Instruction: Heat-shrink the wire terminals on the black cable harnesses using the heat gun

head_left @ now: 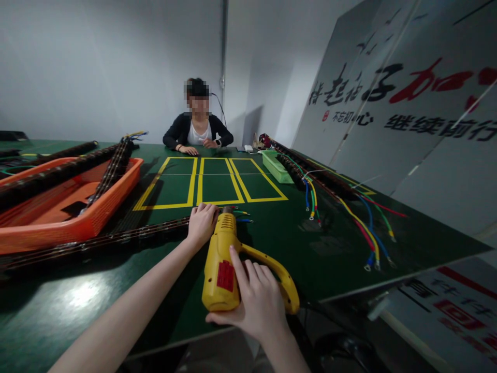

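My right hand (256,300) grips the handle of a yellow heat gun (223,259), index finger lying along its body. The gun's nozzle points away from me at the end of a long dark braided cable harness (116,235) lying across the green table (310,248). My left hand (202,223) is closed over the harness near its end, where short coloured wires (243,213) stick out just past the nozzle.
An orange basket (77,207) with more harnesses stands at the left. Yellow tape rectangles (217,181) mark the table's middle. A green box (276,167) and harnesses with coloured wire ends (365,228) lie at the right. A person (198,132) sits opposite, hands on the table.
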{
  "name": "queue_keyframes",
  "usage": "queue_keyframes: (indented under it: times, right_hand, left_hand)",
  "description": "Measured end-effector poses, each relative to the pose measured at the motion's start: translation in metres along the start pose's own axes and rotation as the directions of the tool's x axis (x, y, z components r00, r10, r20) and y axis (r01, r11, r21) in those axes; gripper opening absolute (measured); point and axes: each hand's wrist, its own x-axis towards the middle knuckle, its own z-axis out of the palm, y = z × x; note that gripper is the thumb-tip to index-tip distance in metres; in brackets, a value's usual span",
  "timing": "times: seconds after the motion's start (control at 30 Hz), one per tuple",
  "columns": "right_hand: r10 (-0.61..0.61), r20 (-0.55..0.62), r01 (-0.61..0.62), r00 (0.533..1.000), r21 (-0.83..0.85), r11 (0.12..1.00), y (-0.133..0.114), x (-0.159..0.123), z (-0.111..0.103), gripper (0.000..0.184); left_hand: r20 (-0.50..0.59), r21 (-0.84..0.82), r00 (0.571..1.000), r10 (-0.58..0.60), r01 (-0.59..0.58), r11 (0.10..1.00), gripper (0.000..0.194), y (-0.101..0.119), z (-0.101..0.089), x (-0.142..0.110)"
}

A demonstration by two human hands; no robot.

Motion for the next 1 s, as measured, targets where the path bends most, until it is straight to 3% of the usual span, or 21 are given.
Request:
queue_keyframes:
  times: [0.37, 0.7, 1.0]
  right_hand:
    - [-0.026, -0.004, 0.026, 1.000, 0.022, 0.999, 0.017, -0.004, -0.007, 0.123]
    - [0.054, 0.026, -0.052, 0.998, -0.064, 0.997, 0.046, -0.013, -0.016, 0.122]
    - [0.066, 0.010, -0.065, 0.998, -0.091, 0.994, 0.046, -0.017, -0.016, 0.122]
  left_hand:
    - [-0.030, -0.032, 0.999, -0.021, 0.020, 0.999, 0.021, 0.001, 0.000, 0.000]
    - [-0.043, -0.080, 0.999, -0.015, 0.012, 0.997, 0.022, 0.001, -0.001, -0.001]
    - [-0.033, -0.086, 0.999, -0.021, 0.018, 0.996, 0.022, 0.003, -0.003, 0.000]
